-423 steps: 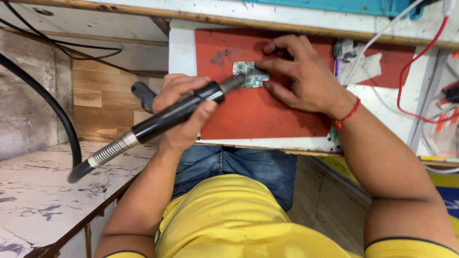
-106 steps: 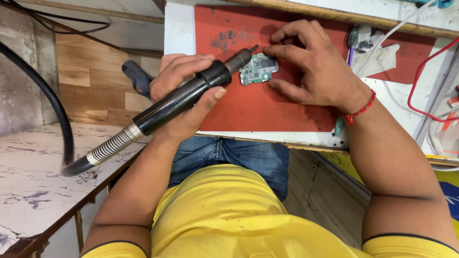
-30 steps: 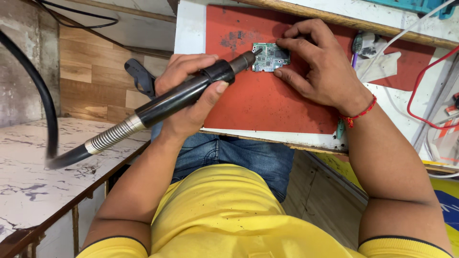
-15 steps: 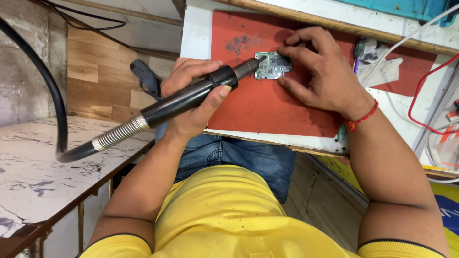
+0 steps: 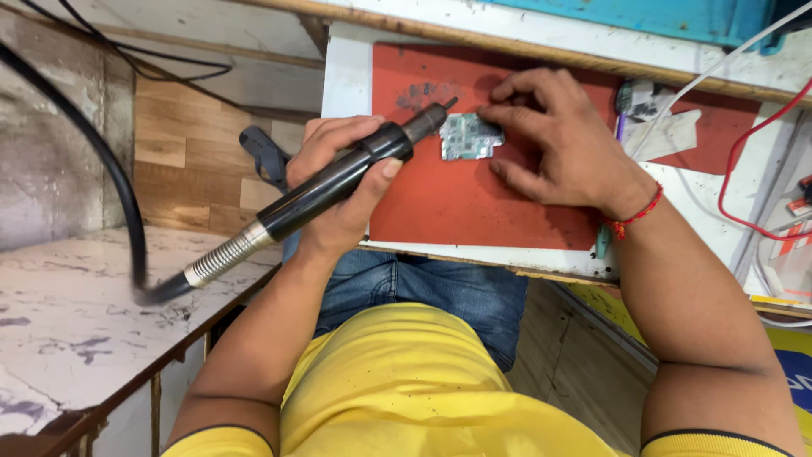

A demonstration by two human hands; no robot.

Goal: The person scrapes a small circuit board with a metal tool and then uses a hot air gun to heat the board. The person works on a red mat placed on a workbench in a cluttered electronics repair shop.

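Grip, left hand (image 5: 342, 182): we have it clamped round a black hot-air tool (image 5: 338, 182), nozzle at 2 o'clock, just short of the circuit board (image 5: 470, 136). Grip, right hand (image 5: 562, 144): fingers spread, fingertips pinning the board's 3 o'clock edge; nothing enclosed. Board: flat on the red mat (image 5: 474, 203), toward 12 o'clock on the table (image 5: 345, 76). Progress: we judge the heating mid-course; no part is seen lifted.

Wore a yellow shirt (image 5: 406, 385) with dark-trimmed short sleeves, blue jeans (image 5: 423, 292) beneath, and a red thread band (image 5: 634, 216) around the right wrist. Showed bare forearms and both hands without gloves.
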